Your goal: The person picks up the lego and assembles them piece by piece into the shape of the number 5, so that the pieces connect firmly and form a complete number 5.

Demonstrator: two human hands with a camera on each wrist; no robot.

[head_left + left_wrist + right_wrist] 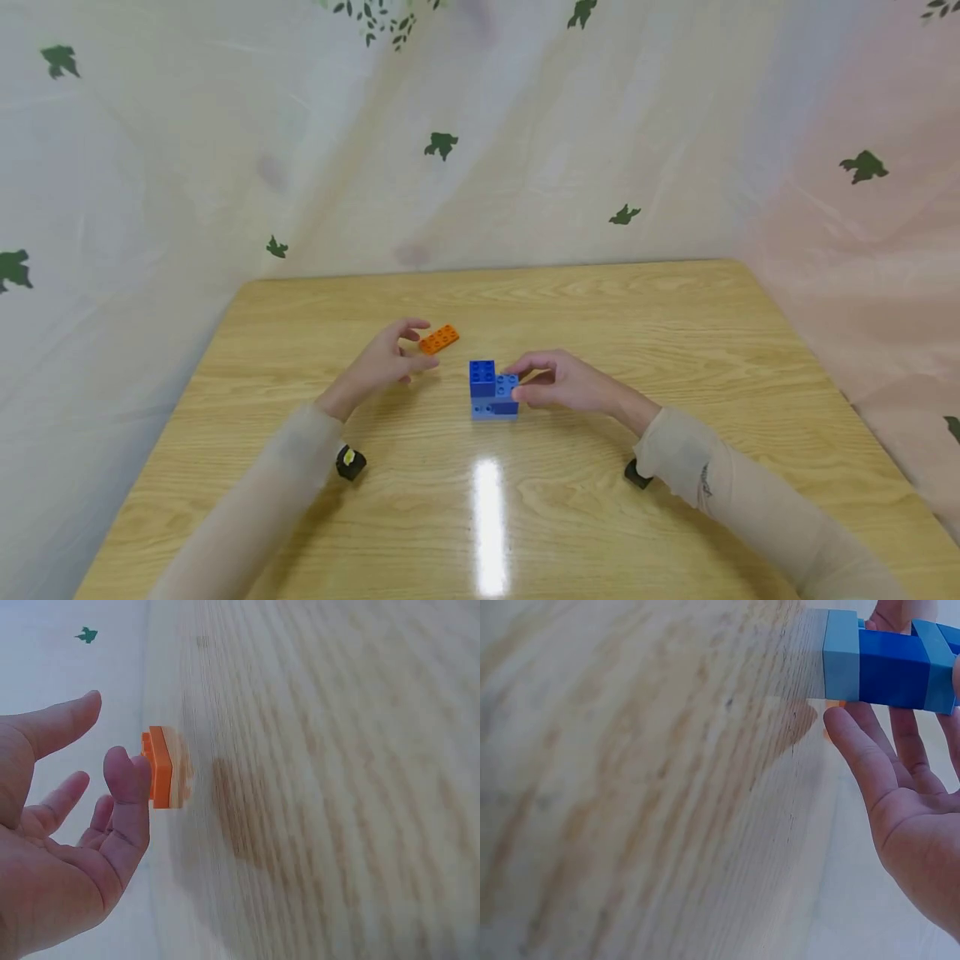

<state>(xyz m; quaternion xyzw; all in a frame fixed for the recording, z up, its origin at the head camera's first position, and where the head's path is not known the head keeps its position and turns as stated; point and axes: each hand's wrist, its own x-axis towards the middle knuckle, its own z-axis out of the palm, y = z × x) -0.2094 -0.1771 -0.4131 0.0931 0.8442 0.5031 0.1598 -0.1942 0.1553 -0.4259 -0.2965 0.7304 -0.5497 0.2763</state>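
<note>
Nearest you, a bright streak of light lies on the table (570, 517), on your side of the stack (491, 396). Your left sleeve (255, 500) comes in to the left of the stack and your right sleeve (765, 508) to its right, each with a small black device (350, 462) showing at the wrist.

The stack itself stands upright on the wood, built of dark and lighter blue bricks. Its pale base carries a dark brick toward the right, a lighter one sits above that, and another dark one (482, 379) tops the left side. Your right hand (566, 383) reaches to the stack's right side and pinches the upper lighter brick between thumb and finger, the other fingers loosely bent.

Left of the stack and a little beyond it, your left hand (378, 362) is held wide, thumb well apart from the fingers and nothing in its grasp. Just beside those fingertips lies the orange brick (440, 338), studs up and set at a slant, beyond the stack and to its left; you cannot tell whether a finger touches it.

Farthest back, behind the stack and the table's far edge, hangs a pale cloth (517, 217) with green shapes (441, 145).
</note>
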